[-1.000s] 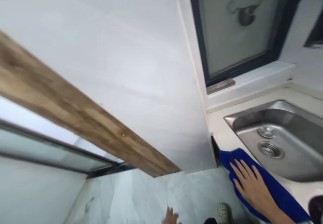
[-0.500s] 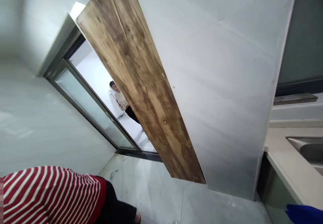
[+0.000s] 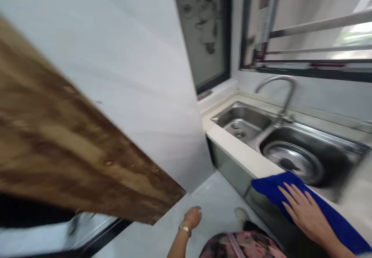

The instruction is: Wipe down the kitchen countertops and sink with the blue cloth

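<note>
A wooden board (image 3: 72,153) leans at left; the left hand (image 3: 193,216) hangs empty, fingers loosely curled, above the floor; on the countertop (image 3: 238,149) edge before the steel sink (image 3: 343,153), the right hand (image 3: 303,211) presses flat, fingers spread, on a blue cloth (image 3: 269,186); even palm pressure and overlapping strokes would likely wipe best.

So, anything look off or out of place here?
A rough wooden plank stands against the white wall left of the sink, odd in a kitchen. The right hand lies flat on the blue cloth.
</note>
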Motion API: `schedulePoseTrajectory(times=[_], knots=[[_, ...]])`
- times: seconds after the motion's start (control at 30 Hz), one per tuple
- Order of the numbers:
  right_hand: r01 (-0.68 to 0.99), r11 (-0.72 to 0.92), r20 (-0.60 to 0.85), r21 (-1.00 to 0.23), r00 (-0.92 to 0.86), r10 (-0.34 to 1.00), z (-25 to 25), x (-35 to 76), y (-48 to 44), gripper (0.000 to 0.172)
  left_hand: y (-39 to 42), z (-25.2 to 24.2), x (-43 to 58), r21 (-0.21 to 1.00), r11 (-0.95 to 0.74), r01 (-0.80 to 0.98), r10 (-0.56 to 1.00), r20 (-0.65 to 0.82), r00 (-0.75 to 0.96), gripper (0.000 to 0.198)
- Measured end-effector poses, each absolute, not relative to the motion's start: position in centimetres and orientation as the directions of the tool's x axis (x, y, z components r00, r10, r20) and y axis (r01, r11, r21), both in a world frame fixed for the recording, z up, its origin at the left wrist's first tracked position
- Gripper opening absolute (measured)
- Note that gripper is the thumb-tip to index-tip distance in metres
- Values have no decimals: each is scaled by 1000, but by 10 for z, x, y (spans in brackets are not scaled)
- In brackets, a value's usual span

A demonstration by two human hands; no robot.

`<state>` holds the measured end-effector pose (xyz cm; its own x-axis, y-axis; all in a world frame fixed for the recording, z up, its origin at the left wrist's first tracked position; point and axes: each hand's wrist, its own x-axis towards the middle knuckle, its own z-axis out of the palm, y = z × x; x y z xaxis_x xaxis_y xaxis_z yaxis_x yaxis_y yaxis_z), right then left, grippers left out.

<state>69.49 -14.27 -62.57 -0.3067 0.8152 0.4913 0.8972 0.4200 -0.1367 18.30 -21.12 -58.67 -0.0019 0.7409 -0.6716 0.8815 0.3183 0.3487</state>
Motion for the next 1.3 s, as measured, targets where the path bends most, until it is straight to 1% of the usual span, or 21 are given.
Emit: schedulePoseTrajectory(times=[0.07, 0.13, 0.27, 0.37, 0.43, 0.53, 0.6, 0.67, 0.73, 0.8, 0.87, 0.93, 1.03, 1.1, 1.2, 1.3], knots=[[930, 359, 417, -75, -298, 859, -622, 720, -171, 60, -181, -604, 216, 341, 215, 915, 742, -666, 74, 53], [954, 297, 350, -48, -262, 899, -621, 740, -191, 57, -164, -610, 233, 356, 126, 926, 742, -654, 150, 56], [987, 134, 225, -86, -112, 968, -619, 772, -228, 54, -152, -609, 250, 392, 9, 920, 693, -665, 277, 56], [992, -64, 159, -105, 81, 984, -609, 789, -257, 54, -137, -604, 271, 450, -94, 888, 675, -627, 389, 58], [971, -223, 131, -89, 233, 963, -600, 795, -272, 55, -119, -599, 292, 502, -183, 845, 670, -566, 481, 60], [882, -469, 98, -39, 471, 877, -585, 804, -273, 58, -90, -592, 330, 568, -319, 759, 629, -472, 617, 61], [793, -610, 61, -17, 609, 791, -579, 812, -259, 60, -78, -590, 352, 610, -421, 671, 620, -346, 704, 58], [720, -694, 60, -6, 693, 718, -577, 823, -239, 63, -73, -587, 365, 637, -530, 560, 615, -165, 771, 52], [680, -733, 85, -9, 731, 677, -578, 833, -216, 65, -71, -585, 372, 629, -623, 464, 596, -3, 803, 47], [665, -746, 116, -31, 744, 658, -581, 844, -194, 66, -67, -581, 374, 590, -692, 417, 581, 112, 806, 46], [660, -748, 135, -60, 748, 650, -583, 855, -172, 67, -56, -578, 378, 530, -740, 414, 580, 193, 791, 49], [667, -742, 137, -73, 743, 655, -584, 867, -150, 67, -37, -578, 385, 475, -759, 445, 598, 240, 765, 56], [702, -709, 126, -63, 710, 692, -582, 887, -118, 65, -1, -583, 400, 432, -732, 526, 663, 274, 697, 66], [733, -677, 122, -58, 679, 724, -580, 903, -98, 61, 25, -589, 412, 419, -695, 584, 712, 292, 639, 64], [763, -644, 104, -58, 646, 756, -576, 929, -67, 58, 59, -594, 426, 390, -595, 703, 803, 253, 540, 57], [761, -646, 82, -63, 649, 757, -573, 956, -37, 58, 77, -593, 435, 334, -489, 806, 872, 209, 443, 63]])
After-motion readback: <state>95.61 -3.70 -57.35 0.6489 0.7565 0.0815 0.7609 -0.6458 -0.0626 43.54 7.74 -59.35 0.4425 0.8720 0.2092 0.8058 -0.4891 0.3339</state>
